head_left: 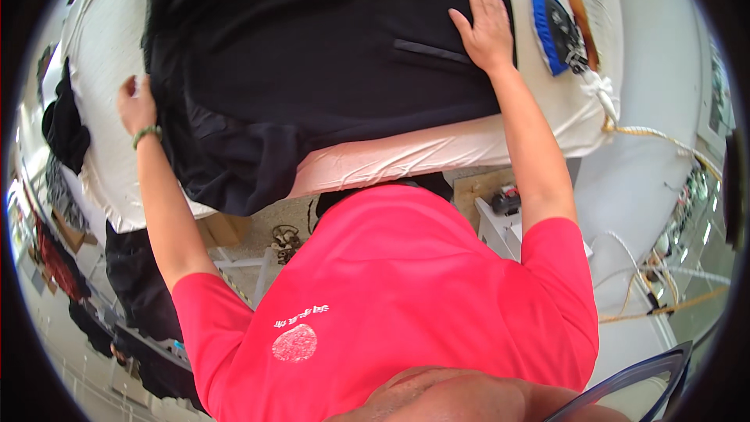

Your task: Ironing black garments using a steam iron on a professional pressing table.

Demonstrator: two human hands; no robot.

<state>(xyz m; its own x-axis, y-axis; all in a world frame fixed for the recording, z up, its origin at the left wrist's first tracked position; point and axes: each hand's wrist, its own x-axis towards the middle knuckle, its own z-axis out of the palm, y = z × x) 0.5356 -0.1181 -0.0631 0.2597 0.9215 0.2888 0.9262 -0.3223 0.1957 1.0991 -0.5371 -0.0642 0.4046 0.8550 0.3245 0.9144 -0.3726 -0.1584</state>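
A black garment point(312, 55) lies spread over a cloth-covered ironing table, its near-left part bunched and hanging over the front edge. My right hand point(488, 35) rests flat on its right side, fingers stretched out and thumb apart, just beside a dark welt-like strip point(430, 52). At the garment's left edge is my left hand point(137, 105), a green beaded bracelet on its wrist. Its fingers are loosely bent, with a gap between them and the thumb, and I see no cloth between them. The thumb is close to the black fabric.
Right of the garment lies an iron point(558, 27) with a blue-edged sole and brown handle; its cord point(656, 133) runs off right. The table's pale cover point(406, 141) shows along the front. Dark cloth point(67, 121) hangs at the left edge. A white stand point(500, 227) is below.
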